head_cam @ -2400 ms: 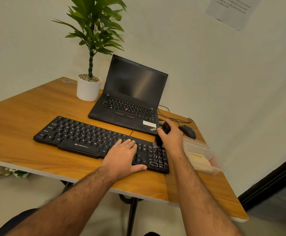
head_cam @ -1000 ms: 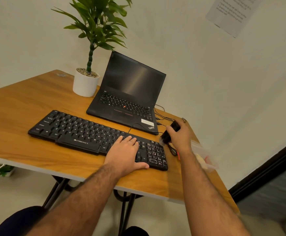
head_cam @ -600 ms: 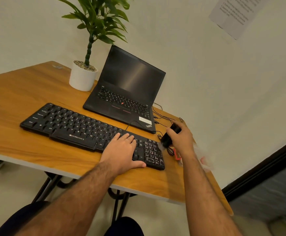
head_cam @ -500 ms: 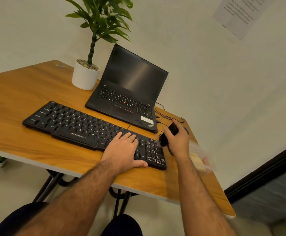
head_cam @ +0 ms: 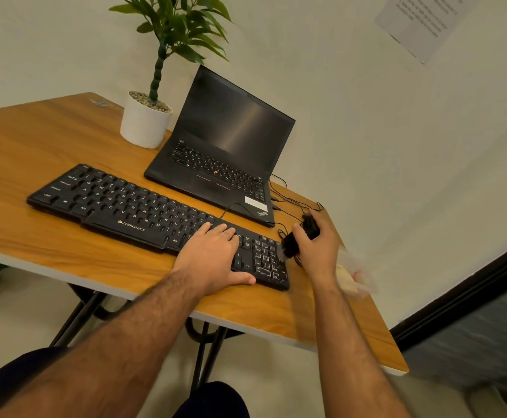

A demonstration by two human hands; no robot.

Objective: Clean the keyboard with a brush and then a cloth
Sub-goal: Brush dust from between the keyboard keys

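A black full-size keyboard (head_cam: 131, 208) lies across the wooden table (head_cam: 35, 146). My left hand (head_cam: 216, 257) rests flat on its right part, fingers spread over the keys, thumb at the front edge. My right hand (head_cam: 318, 251) grips a short black brush (head_cam: 299, 238), whose pale bristles point down and left at the right edge of the number pad. A clear plastic box (head_cam: 356, 276) with something pale yellow inside, perhaps the cloth, sits blurred just right of my right wrist.
An open black laptop (head_cam: 228, 152) stands behind the keyboard, with thin black cables (head_cam: 288, 200) trailing from its right side. A white pot with a green plant (head_cam: 145, 123) is at the back. The table's right edge and the wall are close to my right hand.
My right hand has brought the brush down and left, from above the cables to the number pad's edge. My left hand has stayed on the keyboard. The camera view has shifted slightly.
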